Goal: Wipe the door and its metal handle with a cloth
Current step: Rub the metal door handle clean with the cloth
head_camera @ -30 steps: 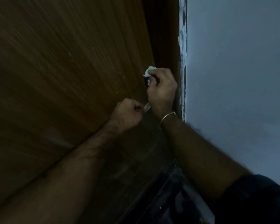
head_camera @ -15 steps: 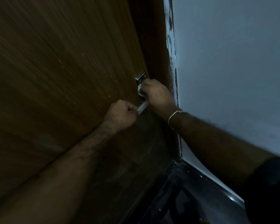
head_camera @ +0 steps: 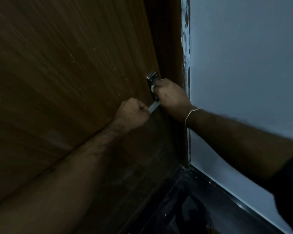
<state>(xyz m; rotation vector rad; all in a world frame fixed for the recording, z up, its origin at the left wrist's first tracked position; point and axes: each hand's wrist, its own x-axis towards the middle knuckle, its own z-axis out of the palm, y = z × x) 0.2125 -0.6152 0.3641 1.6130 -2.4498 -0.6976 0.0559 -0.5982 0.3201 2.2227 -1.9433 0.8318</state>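
Note:
A brown wooden door (head_camera: 66, 73) fills the left of the view. Its metal handle (head_camera: 153, 78) sits near the door's right edge; only the top of the plate and a short stretch of the lever show. My left hand (head_camera: 134, 114) is a fist shut around the lever's free end. My right hand (head_camera: 172, 97) presses on the plate below its top, shut on a pale cloth (head_camera: 152, 88), of which only a small scrap shows at my fingertips.
A dark door frame (head_camera: 169, 48) runs beside the door, with chipped paint along its edge. A pale blue-grey wall (head_camera: 243, 65) fills the right. Dark floor (head_camera: 201, 208) lies below, with a black skirting strip along the wall.
My right hand has slid down the handle plate with the cloth, baring the plate's top. The cloth is now mostly hidden under my hand. My left hand has stayed on the lever.

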